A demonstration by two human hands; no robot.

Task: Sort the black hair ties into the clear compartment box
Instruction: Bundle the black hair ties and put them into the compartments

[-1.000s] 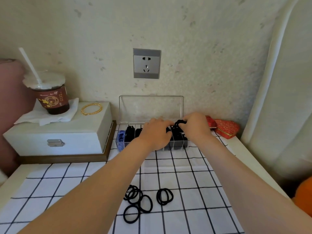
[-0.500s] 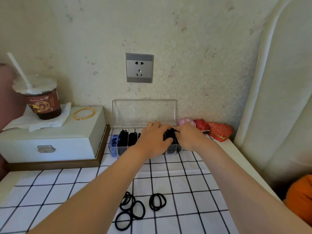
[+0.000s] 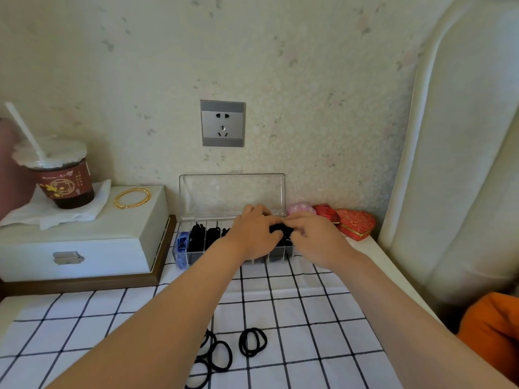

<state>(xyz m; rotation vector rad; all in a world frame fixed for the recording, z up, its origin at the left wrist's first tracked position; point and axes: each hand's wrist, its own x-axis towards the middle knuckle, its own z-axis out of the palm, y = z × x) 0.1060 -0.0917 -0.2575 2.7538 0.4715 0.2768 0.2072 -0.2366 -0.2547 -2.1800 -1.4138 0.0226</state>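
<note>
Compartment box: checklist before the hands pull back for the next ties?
1. Lid open, standing upright at the wall: ok.
2. Bundle of black ties seated in a compartment of the box: cannot tell; the hands cover it.
3. Hands free for the next pick: not ok; left hand and right hand both grip the bundle.
4. All ties sorted: not ok; loose ties lie on the checked cloth.
5. Free compartment left: cannot tell; the hands hide the middle ones.
</note>
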